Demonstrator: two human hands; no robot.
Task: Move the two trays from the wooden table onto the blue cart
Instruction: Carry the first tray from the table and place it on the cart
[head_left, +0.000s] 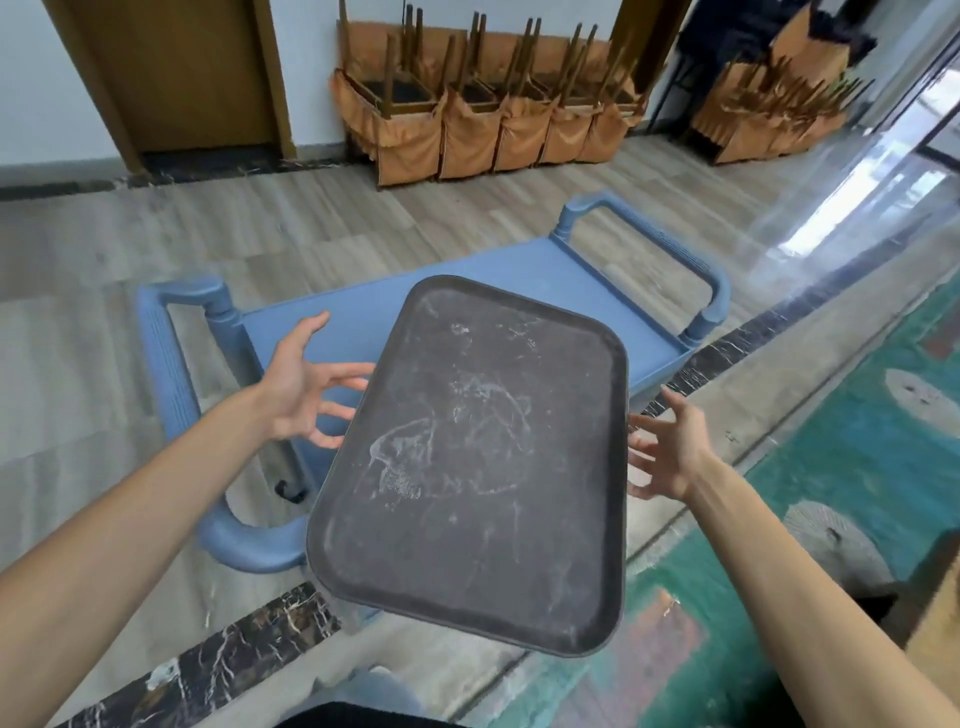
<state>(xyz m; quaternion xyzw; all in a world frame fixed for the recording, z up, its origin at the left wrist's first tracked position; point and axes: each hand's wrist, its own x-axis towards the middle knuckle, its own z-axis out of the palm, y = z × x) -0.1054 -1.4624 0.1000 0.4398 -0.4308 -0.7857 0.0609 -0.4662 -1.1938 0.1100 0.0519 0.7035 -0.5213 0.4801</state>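
One dark, scuffed rectangular tray (478, 457) is level over the near right part of the blue cart's (332, 322) top shelf, its near end past the cart's edge. Whether it rests on the shelf or is in the air, I cannot tell. My left hand (306, 384) is at the tray's left edge with fingers spread, fingertips reaching the rim. My right hand (670, 452) is at the right edge, also spread, fingertips just beside the rim. Neither hand wraps around the tray. No second tray is in view.
The cart has blue handles at its left (166, 353) and far right (675, 249) ends and stands on a pale floor. Stacked chairs with orange covers (488, 124) line the back wall. A brown door (182, 73) is at the back left, a green patterned surface (857, 441) at the right.
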